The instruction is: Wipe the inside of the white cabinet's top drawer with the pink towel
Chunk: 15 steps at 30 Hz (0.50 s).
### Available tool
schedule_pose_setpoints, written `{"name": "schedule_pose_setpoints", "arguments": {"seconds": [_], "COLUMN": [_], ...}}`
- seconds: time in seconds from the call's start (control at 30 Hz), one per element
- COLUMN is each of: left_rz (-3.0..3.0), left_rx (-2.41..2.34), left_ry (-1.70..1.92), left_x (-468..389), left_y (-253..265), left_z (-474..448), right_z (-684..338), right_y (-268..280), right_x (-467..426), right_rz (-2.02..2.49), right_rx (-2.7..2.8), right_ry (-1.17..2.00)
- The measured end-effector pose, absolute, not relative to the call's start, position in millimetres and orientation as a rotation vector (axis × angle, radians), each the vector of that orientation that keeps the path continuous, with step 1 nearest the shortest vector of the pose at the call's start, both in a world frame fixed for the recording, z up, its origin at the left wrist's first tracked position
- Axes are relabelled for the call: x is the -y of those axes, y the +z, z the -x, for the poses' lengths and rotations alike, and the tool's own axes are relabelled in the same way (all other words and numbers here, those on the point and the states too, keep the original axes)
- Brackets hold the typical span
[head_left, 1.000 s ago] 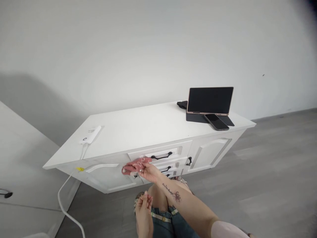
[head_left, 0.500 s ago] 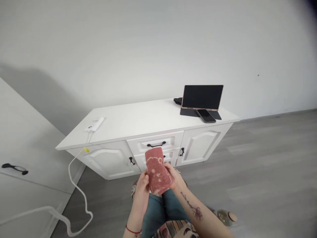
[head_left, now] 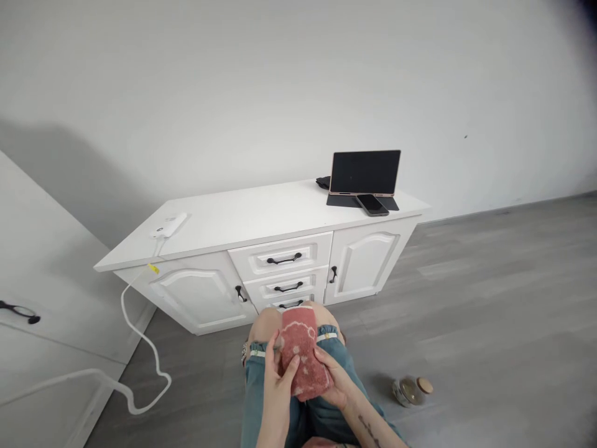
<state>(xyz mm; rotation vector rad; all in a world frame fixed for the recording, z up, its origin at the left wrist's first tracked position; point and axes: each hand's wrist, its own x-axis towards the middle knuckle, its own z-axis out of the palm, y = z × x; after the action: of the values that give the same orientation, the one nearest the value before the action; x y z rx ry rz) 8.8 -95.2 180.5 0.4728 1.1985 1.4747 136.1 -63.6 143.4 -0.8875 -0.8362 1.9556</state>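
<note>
A folded red plush cloth point(head_left: 304, 354) with a pale curved line, small light spots and a white top edge is held above my lap, between my knees. My left hand point(head_left: 278, 373) grips its left side, thumb over the front and fingers at the edge. On the other side, my right hand point(head_left: 336, 381) pinches the lower right part, thumb in front, with most of its fingers hidden behind the cloth. Whether it is a towel or a sock I cannot tell.
Ahead stands a white cabinet point(head_left: 233, 214) with black handles. On it are a tablet point(head_left: 365, 173), a phone point(head_left: 372, 205) and a white device point(head_left: 168, 225) with a long white cable point(head_left: 156, 358). A glass jar point(head_left: 407, 392) with a cork lid is on the grey floor at right.
Both hands have lowered the cloth towards my lap. My left thumb has shifted onto its front. The view has tilted, bringing my knees and more of the jar into sight.
</note>
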Motion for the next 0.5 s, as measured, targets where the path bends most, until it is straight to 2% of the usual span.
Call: {"name": "schedule_pose_setpoints", "arguments": {"seconds": [0.1, 0.27, 0.5], "left_rz": [-0.502, -0.625, -0.797], "left_rx": [-1.156, -1.221, -1.458], "left_ry": [1.409, 1.317, 1.212], "left_x": [100, 77, -34], "left_y": [169, 144, 121], "left_z": [-11, -3, 37], "right_z": [-140, -155, -205], "right_y": [137, 139, 151], "right_x": [69, 45, -59], "right_rz": [0.836, 0.873, 1.003], "right_rx": [0.554, 0.583, 0.57], "right_ry": [2.126, 2.147, 1.976]}}
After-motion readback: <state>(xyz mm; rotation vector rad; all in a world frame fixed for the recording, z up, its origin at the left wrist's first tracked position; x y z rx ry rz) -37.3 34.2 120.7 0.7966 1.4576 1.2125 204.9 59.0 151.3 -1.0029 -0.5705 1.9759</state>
